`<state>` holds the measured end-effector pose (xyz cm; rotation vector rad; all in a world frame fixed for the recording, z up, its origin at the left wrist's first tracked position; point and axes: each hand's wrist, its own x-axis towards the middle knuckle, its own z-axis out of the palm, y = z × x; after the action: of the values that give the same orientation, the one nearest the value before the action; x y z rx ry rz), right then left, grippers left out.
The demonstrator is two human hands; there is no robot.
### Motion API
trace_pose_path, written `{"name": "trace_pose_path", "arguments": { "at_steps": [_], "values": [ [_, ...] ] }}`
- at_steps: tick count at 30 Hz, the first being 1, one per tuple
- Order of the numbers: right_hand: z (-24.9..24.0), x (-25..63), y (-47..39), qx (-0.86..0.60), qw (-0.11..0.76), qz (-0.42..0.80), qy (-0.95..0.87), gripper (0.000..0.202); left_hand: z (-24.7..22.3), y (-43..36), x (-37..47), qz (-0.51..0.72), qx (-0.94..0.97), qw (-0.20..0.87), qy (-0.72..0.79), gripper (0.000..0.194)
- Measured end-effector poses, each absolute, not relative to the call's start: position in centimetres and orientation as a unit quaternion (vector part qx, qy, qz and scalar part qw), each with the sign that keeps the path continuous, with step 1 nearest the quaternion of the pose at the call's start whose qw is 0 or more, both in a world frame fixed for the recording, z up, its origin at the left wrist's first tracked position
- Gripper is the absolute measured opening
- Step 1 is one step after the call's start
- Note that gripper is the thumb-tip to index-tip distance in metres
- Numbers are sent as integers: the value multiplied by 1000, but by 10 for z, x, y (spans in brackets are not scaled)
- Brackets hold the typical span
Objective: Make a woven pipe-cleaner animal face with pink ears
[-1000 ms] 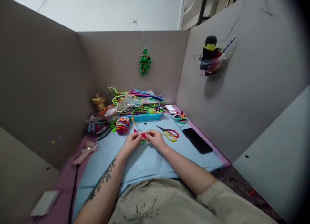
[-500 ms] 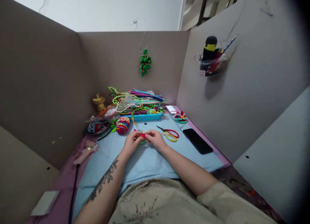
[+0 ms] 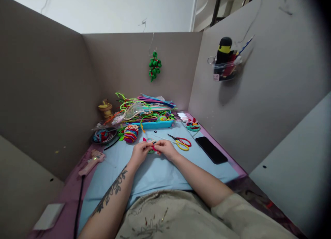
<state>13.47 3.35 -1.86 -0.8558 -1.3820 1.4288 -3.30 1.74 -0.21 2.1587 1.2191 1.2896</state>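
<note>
My left hand (image 3: 141,151) and my right hand (image 3: 166,148) meet over the middle of the blue cloth (image 3: 152,175). Both pinch a small pink-red fuzzy piece (image 3: 154,148), which looks like pipe cleaner, between thumb and fingertips. Beneath it sits a small round craft piece (image 3: 150,151) with green and pink parts, mostly covered by my fingers. Just right of my right hand lie scissors (image 3: 182,142) with red and yellow handles, blades pointing away to the left. A striped multicoloured fuzzy ball (image 3: 131,133) rests beyond my left hand.
A blue tray (image 3: 155,124) heaped with pipe cleaners stands at the back. At left are a metal bowl (image 3: 112,138) and a pink glue gun (image 3: 92,162) with a black cord. A black phone (image 3: 211,150) lies at right. Grey panels (image 3: 124,60) enclose the desk.
My fingertips have shifted slightly on the pink-red piece, and more of the round craft piece shows between my hands. Everything else stays in place.
</note>
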Motion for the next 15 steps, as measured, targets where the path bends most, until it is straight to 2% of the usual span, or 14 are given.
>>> {"name": "trace_pose_path", "arguments": {
  "at_steps": [9, 15],
  "values": [
    [-15, 134, 33, -352, 481, 575, -560, 25, -5, 21, -32, 467, 721, 242, 451, 15],
    [-19, 134, 34, -353, 474, 570, -571, 26, -2, 18, -32, 458, 741, 211, 443, 10]
  ]
}}
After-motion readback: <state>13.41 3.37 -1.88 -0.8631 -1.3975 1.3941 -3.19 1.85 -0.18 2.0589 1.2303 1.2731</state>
